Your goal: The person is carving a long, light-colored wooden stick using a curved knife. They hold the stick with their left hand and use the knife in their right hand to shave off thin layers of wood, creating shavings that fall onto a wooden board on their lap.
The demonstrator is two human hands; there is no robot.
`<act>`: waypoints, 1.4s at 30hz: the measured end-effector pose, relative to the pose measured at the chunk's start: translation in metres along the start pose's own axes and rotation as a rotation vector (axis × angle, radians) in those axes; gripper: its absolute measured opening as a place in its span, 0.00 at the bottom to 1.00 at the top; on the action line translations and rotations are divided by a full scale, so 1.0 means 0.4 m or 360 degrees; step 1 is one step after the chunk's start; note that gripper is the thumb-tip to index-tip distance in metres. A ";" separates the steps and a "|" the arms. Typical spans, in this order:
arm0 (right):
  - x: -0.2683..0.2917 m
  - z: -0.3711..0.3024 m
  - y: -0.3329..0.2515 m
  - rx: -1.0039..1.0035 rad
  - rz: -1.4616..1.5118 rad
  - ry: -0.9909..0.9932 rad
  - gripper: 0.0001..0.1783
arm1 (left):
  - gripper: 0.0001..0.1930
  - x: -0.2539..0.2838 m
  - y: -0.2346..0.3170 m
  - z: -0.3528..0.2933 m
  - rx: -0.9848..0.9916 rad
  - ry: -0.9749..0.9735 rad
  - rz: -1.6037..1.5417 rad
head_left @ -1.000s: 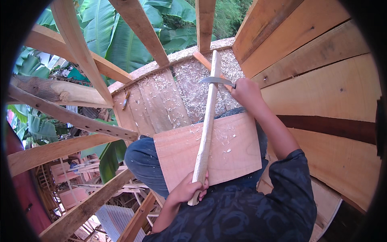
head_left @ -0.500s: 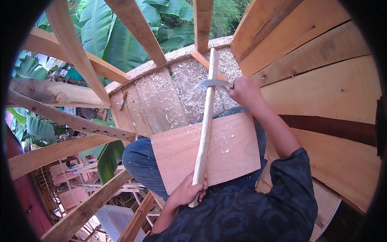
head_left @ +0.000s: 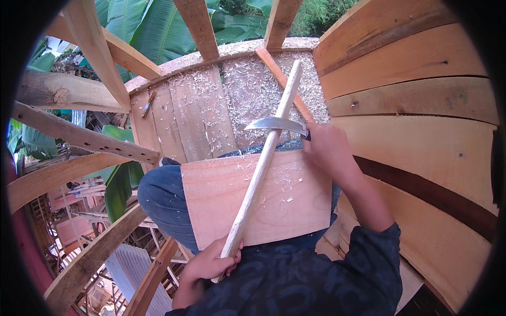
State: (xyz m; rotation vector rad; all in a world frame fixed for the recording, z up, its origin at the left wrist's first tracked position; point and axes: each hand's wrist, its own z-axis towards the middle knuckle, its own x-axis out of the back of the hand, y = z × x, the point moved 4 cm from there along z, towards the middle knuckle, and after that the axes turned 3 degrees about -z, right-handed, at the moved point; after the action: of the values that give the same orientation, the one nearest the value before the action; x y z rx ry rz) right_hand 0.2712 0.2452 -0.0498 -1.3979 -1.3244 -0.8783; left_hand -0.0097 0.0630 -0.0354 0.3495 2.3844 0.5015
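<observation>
A long pale wooden stick (head_left: 255,181) slants across a flat plywood board (head_left: 211,203) lying on my lap. Near the stick's lower end, my left hand (head_left: 213,259) is closed around it. My right hand (head_left: 328,146) grips a knife (head_left: 271,123) with a curved metal blade; its handle is mostly hidden in the fist. The blade lies across the stick, a little beyond the board's far edge, and points left. A few curled shavings (head_left: 289,200) rest on the board.
Wood shavings (head_left: 250,95) cover much of the plank floor (head_left: 182,124). An orange-brown wooden strip (head_left: 274,68) lies under the stick's far end. A small marker-like object (head_left: 149,104) sits at left. Plank walling (head_left: 416,134) rises at right; open framing beams (head_left: 197,26) stand at left and ahead.
The knife has come down along the stick, nearer to me. The stick's far end now leans further right, and my left hand has shifted left and lower in view. The whole view has turned slightly.
</observation>
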 end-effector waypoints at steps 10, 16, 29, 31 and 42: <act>-0.002 -0.090 -0.042 0.0087 0.0102 -0.0166 0.14 | 0.21 0.074 -0.007 -0.060 -0.0016 0.0039 0.0388; 0.040 -0.090 -0.022 -0.0094 0.0089 -0.0149 0.19 | 0.20 0.116 -0.063 -0.144 0.0124 0.0065 0.0302; 0.015 -0.233 -0.066 0.0081 0.0966 -0.0198 0.14 | 0.16 0.174 -0.082 -0.195 0.0323 0.0458 0.0247; -0.009 -0.233 -0.063 0.0112 0.1218 -0.0283 0.15 | 0.15 0.176 -0.092 -0.201 0.0357 0.0480 0.0231; -0.042 -0.260 -0.030 -0.0334 0.1631 -0.0425 0.18 | 0.14 0.193 -0.102 -0.208 0.0382 0.0516 0.0285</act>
State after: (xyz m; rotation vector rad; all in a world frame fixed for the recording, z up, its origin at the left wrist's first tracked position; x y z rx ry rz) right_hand 0.2694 0.1400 -0.0370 -2.0943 -0.5226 -0.1283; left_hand -0.1265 0.0338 -0.0379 0.6348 2.7525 0.3738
